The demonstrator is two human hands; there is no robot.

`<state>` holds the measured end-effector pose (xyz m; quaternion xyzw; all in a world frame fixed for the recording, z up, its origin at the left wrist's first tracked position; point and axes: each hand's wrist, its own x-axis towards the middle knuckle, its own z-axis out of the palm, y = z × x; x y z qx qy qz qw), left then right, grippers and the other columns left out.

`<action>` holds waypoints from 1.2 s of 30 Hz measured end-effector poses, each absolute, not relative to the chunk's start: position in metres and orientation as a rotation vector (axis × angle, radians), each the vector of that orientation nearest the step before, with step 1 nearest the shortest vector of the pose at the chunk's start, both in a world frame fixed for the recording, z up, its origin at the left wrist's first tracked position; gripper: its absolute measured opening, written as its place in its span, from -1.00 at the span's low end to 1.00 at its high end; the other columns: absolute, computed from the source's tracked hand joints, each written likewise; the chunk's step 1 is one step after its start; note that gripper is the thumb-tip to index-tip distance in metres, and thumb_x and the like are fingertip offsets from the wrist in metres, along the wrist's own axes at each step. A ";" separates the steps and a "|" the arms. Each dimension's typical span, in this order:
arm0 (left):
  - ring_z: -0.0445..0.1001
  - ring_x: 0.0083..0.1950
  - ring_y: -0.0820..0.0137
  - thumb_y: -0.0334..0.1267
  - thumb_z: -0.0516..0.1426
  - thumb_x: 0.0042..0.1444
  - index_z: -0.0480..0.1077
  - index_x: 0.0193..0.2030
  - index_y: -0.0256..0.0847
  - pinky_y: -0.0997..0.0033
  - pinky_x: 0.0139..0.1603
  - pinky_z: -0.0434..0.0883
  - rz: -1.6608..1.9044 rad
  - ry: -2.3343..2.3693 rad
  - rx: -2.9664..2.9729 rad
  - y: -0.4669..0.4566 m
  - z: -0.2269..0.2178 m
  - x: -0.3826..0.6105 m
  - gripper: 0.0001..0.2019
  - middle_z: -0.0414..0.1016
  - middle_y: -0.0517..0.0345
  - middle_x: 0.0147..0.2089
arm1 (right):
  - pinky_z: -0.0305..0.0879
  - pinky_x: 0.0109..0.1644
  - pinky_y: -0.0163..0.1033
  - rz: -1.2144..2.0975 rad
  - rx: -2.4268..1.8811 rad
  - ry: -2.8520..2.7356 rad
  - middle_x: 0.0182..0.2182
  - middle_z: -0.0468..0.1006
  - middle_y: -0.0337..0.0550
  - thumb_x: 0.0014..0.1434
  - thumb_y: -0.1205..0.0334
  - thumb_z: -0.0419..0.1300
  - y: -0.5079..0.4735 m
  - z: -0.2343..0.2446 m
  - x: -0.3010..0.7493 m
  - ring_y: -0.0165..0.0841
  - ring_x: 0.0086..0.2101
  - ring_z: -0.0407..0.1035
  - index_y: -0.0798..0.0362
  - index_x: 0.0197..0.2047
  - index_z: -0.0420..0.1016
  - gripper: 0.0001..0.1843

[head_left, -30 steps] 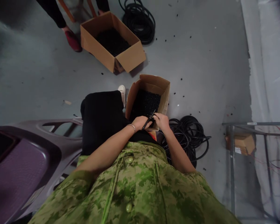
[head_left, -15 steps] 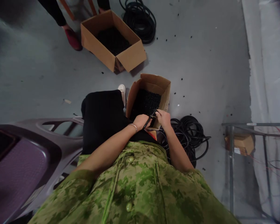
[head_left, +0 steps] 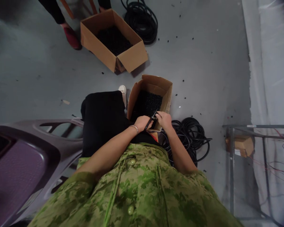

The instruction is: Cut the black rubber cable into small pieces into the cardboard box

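My left hand (head_left: 142, 122) is closed around a pair of scissors (head_left: 154, 113). Their dark handle shows below the fist and a thin pointed blade slants up to the right. Close beside it, my right hand (head_left: 164, 120) pinches a piece of black tube (head_left: 158, 114), mostly covered by the fingers, at the blades. Both hands are over the near end of an open cardboard box (head_left: 167, 94). Many small black pieces (head_left: 148, 102) lie inside it. To the right of my right forearm, coils of black tube (head_left: 193, 132) rest on the floor.
A larger open carton (head_left: 98, 50) with black pieces stands ahead, beside another black coil (head_left: 144, 22) and a person's red shoe (head_left: 71, 38). Left is a purple-grey plastic chair (head_left: 26, 170). On the right stand a metal frame (head_left: 232, 164) and a small carton (head_left: 243, 145).
The scissor blade now shows more clearly, apart from the right fingers. Both hands stay nearly in place, and the whole view has shifted slightly.
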<state>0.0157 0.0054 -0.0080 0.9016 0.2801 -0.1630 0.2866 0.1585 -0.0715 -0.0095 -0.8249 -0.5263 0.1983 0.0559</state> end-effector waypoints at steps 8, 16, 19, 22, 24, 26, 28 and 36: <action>0.60 -0.09 0.10 -0.13 -0.11 0.31 0.59 -0.17 -0.32 0.29 -0.12 0.46 -0.391 0.776 2.411 0.005 -0.001 0.016 -0.53 0.62 -0.24 -0.15 | 0.32 0.12 -0.22 0.549 -2.533 -1.509 0.02 0.60 -0.08 0.39 0.11 -0.02 -0.066 -0.010 0.157 -0.26 0.02 0.46 -0.02 0.10 0.54 -0.61; 0.60 -0.08 0.16 -0.07 -0.06 0.29 0.57 -0.11 -0.26 0.35 -0.10 0.46 -0.365 0.781 2.359 0.006 -0.005 0.016 -0.57 0.62 -0.16 -0.13 | 0.31 0.07 -0.29 0.578 -2.475 -1.695 0.01 0.61 -0.10 0.40 0.12 -0.02 -0.067 -0.001 0.156 -0.30 0.00 0.46 0.00 0.09 0.54 -0.62; 0.60 -0.07 0.15 -0.07 -0.06 0.28 0.58 -0.12 -0.27 0.36 -0.10 0.46 -0.392 0.785 2.359 0.006 -0.007 0.016 -0.57 0.62 -0.16 -0.13 | 0.31 0.05 -0.29 0.574 -2.502 -1.717 0.00 0.61 -0.08 0.40 0.13 -0.03 -0.067 0.001 0.153 -0.29 -0.01 0.46 0.00 0.09 0.54 -0.62; 0.60 -0.06 0.14 -0.11 -0.09 0.29 0.59 -0.15 -0.28 0.35 -0.09 0.46 -0.399 0.792 2.381 0.005 -0.006 0.016 -0.55 0.62 -0.19 -0.14 | 0.31 0.03 -0.28 0.572 -2.535 -1.695 -0.01 0.61 -0.07 0.39 0.13 -0.03 -0.065 0.004 0.152 -0.28 -0.02 0.47 -0.02 0.07 0.54 -0.62; 0.60 -0.07 0.10 -0.13 -0.10 0.30 0.60 -0.16 -0.30 0.31 -0.10 0.47 -0.385 0.809 2.387 0.005 -0.004 0.017 -0.53 0.62 -0.22 -0.15 | 0.31 0.02 -0.27 0.566 -2.556 -1.671 -0.02 0.61 -0.07 0.39 0.12 -0.03 -0.064 0.005 0.151 -0.27 -0.03 0.47 -0.02 0.06 0.55 -0.63; 0.60 -0.08 0.08 -0.12 -0.11 0.31 0.60 -0.15 -0.32 0.28 -0.11 0.48 -0.367 0.856 2.369 0.005 -0.002 0.017 -0.52 0.62 -0.24 -0.17 | 0.32 -0.01 -0.27 0.580 -2.560 -1.671 -0.03 0.61 -0.08 0.39 0.12 -0.02 -0.063 0.005 0.149 -0.26 -0.04 0.48 -0.04 0.04 0.56 -0.64; 0.60 -0.08 0.08 -0.11 -0.10 0.31 0.60 -0.14 -0.32 0.29 -0.11 0.47 -0.351 0.900 2.342 0.007 -0.001 0.018 -0.52 0.61 -0.25 -0.17 | 0.32 -0.05 -0.28 0.610 -2.568 -1.663 -0.05 0.62 -0.09 0.38 0.12 -0.01 -0.062 0.004 0.144 -0.27 -0.06 0.49 -0.06 0.00 0.58 -0.65; 0.59 -0.05 0.14 -0.09 -0.07 0.30 0.59 -0.10 -0.31 0.37 -0.11 0.46 -0.507 0.861 2.269 0.009 -0.003 0.017 -0.54 0.61 -0.21 -0.11 | 0.34 0.02 -0.29 0.741 -2.601 -1.556 0.00 0.62 -0.18 0.37 0.08 0.05 -0.080 -0.012 0.148 -0.31 -0.02 0.48 -0.11 0.04 0.57 -0.67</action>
